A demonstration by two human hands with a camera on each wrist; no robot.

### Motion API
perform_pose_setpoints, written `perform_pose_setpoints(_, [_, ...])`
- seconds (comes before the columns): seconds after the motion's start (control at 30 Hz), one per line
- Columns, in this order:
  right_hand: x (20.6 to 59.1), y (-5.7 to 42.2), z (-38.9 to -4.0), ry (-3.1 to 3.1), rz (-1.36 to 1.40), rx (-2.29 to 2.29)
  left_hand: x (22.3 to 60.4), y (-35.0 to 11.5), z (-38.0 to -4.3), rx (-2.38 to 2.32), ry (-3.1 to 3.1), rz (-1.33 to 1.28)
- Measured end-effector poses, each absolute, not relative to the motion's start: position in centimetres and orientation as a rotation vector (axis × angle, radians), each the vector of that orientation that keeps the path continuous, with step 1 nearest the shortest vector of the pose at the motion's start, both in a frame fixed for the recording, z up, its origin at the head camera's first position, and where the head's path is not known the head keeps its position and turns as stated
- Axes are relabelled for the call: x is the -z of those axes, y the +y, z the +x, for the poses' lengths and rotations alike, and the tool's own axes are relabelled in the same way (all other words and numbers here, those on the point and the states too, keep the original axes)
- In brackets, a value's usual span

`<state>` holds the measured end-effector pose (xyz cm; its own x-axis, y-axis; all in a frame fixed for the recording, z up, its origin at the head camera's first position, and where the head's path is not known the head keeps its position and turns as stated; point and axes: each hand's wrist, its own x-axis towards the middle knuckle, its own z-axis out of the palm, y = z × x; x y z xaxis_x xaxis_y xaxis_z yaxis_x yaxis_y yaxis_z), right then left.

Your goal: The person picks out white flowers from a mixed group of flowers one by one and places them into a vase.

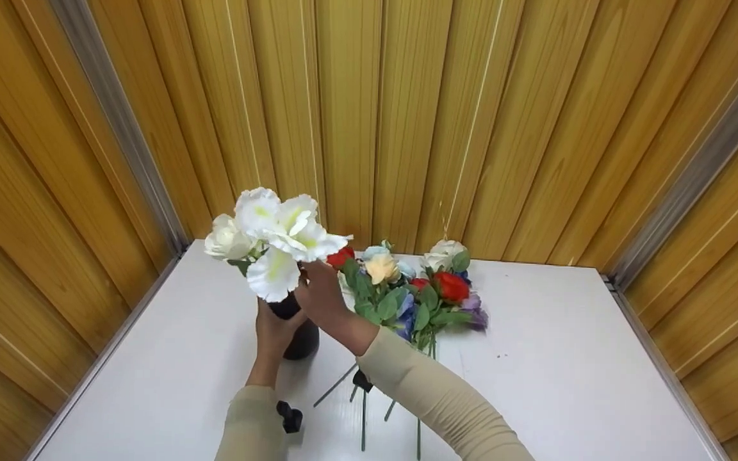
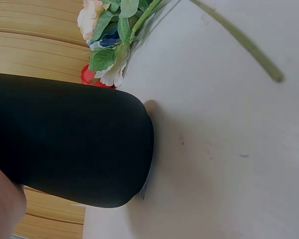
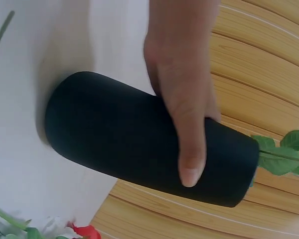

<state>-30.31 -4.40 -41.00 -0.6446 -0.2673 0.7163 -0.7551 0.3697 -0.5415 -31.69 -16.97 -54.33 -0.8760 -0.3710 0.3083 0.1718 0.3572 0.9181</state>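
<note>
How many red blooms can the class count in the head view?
3: the leftmost red bloom, just past the right hand; a large right-side red bloom; and a small middle red bloom, partly covered. Others may be hidden.

head view looks forward-down; close wrist views share the vase (image 3: 124,132).

A white table (image 1: 555,378) carried a heap of flowers (image 1: 430,297) near the middle of its far edge, stems (image 1: 364,419) pointing toward the near edge. A black vase (image 1: 303,342) stood between the heap and the left edge; dark specks (image 1: 502,355) lay toward the right.
</note>
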Motion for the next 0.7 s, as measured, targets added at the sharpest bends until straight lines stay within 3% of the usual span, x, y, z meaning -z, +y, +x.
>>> perform_pose_setpoints(0.3, [40.0, -5.4, -31.4, -2.172, 1.039, -1.321, 54.5, -17.2, -32.0, 1.527, -2.16, 0.189])
perform_pose_setpoints(0.7, [43.2, -5.8, -32.4, -2.435, 1.012, -1.192, 54.7, -17.4, -31.8, 1.633, -2.183, 0.211])
